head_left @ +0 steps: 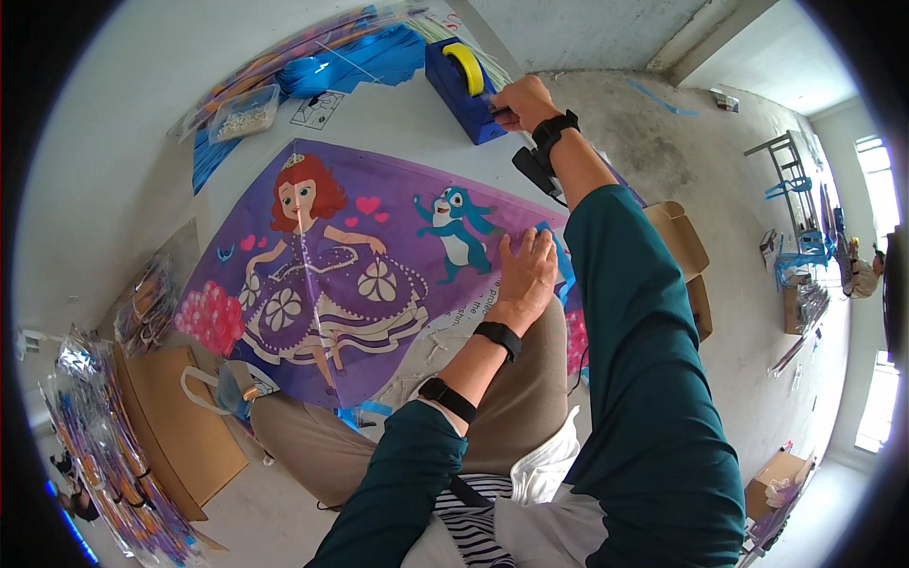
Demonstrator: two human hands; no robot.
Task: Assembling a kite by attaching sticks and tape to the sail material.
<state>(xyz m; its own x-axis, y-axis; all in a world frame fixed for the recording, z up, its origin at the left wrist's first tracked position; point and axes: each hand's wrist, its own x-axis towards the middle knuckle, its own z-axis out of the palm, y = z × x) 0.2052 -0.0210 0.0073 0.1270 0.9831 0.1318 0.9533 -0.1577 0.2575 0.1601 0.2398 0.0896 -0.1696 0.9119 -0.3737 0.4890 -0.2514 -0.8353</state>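
Observation:
A purple kite sheet [396, 260], printed with a red-haired figure in a gown and a blue rabbit, lies over the white table and reaches my lap. My left hand [527, 273] rests on it, fingers stretched out beside the rabbit. Past the sheet's far edge stands a blue tape dispenser [475, 115] carrying a yellow-cored roll [464, 68]. At the dispenser's right front end my right hand [524, 102] is closed, its fingertips pinching the tape by the cutting edge. The fingers partly hide the tape's end.
Blue ribbon bundles [355, 62] and a clear box of small white parts [243, 115] are at the table's far left. Cardboard [175, 426] and wrapped kites [104, 445] stand at the left. On the right are an open carton [674, 237], a blue stool [805, 251] and another person [862, 275].

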